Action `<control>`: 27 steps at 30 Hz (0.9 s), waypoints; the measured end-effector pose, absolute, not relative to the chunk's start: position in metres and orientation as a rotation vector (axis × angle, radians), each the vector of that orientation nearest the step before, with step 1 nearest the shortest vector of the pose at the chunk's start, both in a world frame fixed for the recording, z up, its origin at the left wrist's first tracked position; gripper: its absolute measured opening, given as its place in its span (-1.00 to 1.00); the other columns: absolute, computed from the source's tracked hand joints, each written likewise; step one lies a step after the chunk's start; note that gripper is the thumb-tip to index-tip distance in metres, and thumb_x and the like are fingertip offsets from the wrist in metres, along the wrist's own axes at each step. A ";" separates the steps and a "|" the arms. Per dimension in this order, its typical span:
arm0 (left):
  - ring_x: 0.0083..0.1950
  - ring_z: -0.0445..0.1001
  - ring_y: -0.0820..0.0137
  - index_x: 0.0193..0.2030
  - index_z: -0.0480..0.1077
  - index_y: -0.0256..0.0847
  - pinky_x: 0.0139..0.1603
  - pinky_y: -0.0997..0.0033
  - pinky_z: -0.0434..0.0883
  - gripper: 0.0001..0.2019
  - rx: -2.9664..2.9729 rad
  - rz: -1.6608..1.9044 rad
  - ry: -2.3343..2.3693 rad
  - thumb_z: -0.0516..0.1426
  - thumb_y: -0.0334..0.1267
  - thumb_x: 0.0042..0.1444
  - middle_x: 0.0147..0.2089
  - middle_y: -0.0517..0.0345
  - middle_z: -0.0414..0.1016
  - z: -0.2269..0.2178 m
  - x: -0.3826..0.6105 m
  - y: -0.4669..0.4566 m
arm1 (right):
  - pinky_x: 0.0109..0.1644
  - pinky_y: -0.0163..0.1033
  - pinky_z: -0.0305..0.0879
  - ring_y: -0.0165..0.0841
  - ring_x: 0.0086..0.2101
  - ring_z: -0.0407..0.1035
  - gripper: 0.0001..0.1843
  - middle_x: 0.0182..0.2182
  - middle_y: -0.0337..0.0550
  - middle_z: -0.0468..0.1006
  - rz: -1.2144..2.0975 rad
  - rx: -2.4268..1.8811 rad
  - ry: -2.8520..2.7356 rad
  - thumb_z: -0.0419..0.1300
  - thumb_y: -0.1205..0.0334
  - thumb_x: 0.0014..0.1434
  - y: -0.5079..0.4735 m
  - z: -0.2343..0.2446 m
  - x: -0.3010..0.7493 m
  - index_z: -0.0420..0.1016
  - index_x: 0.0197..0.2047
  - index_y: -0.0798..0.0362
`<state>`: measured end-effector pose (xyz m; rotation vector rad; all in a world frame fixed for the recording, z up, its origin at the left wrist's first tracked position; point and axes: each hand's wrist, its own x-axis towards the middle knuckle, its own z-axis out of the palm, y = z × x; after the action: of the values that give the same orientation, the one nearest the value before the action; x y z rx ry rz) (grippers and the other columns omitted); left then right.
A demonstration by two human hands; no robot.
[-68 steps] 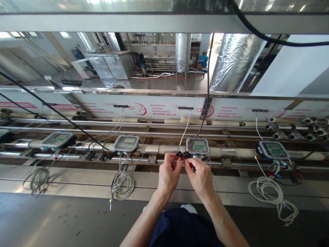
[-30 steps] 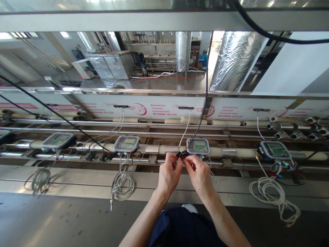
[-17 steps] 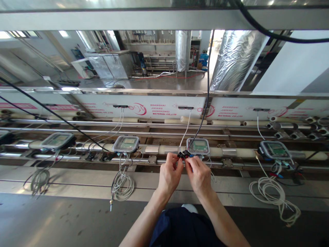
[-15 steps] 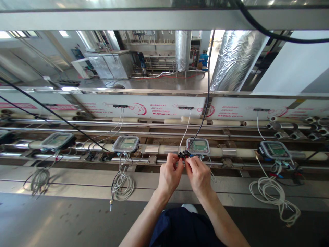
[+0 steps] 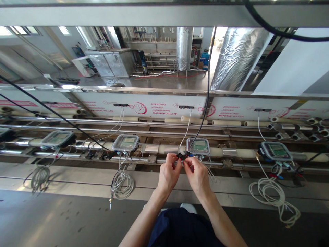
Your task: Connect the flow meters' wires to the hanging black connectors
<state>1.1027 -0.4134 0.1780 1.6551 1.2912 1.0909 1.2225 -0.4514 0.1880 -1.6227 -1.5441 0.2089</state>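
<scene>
I'm reading "SHANGHAI JIXIANG (HONGKONG) MATERIAL CO.,LTD" in red beside a red swirl logo on the white panel [image 5: 159, 106] running behind the rollers; the repeats further left and right and the meter displays are showing nothing legible.

My fingers [image 5: 177, 161] cover most of the little black connector [image 5: 183, 156], so you can't tell if the two halves are actually mated. The black cable [image 5: 207, 85] runs up out of the top edge. The meter screens [image 5: 198, 146] are too small to read. The right-hand white cable coil [image 5: 275, 199] blurs toward the corner, and my arms get cut off at the bottom.
</scene>
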 end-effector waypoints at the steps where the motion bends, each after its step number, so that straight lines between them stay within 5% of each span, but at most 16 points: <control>1: -0.56 0.31 0.51 -0.21 0.18 -0.15 -0.49 0.58 0.24 -0.87 1.623 1.091 1.291 0.04 -0.20 0.16 -0.36 0.25 0.49 0.172 1.102 -0.411 | -0.33 -0.35 0.27 -0.42 -0.44 0.40 -0.93 -0.40 -0.21 0.53 0.278 -1.621 -1.517 0.13 0.31 0.17 -0.452 0.184 1.223 0.43 -0.26 0.05; 9: -0.33 0.50 0.40 -0.15 0.19 -0.16 -0.41 0.52 0.38 -0.84 1.489 0.964 1.320 0.00 -0.18 0.17 -0.23 0.13 0.50 0.134 1.103 -0.402 | -0.29 -0.28 0.32 -0.38 -0.42 0.41 -0.84 -0.32 -0.15 0.55 0.424 -1.627 -1.509 0.09 0.28 0.16 -0.452 0.153 1.224 0.43 -0.18 0.05; 17: -0.35 0.48 0.42 0.03 0.14 -0.17 -0.32 0.44 0.42 -0.71 1.519 0.865 1.411 -0.03 -0.22 0.17 -0.09 0.06 0.45 0.129 1.074 -0.430 | -0.27 -0.27 0.35 -0.38 -0.41 0.39 -0.72 -0.26 -0.11 0.54 0.580 -1.635 -1.536 0.03 0.26 0.21 -0.448 0.145 1.226 0.44 -0.05 0.05; 27: -0.36 0.47 0.42 0.04 0.17 -0.16 -0.28 0.42 0.41 -0.70 1.397 0.937 1.510 -0.05 -0.20 0.17 -0.10 0.08 0.46 0.111 0.940 -0.476 | -0.27 -0.17 0.35 -0.35 -0.41 0.30 -0.65 -0.21 0.01 0.41 0.133 -1.653 -1.569 0.04 0.18 0.19 -0.466 0.149 1.149 0.39 0.01 0.10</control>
<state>0.9400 -0.4760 0.1106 1.3969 1.5104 0.9373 1.1494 -0.4659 0.1487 -1.6527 -1.5693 0.1334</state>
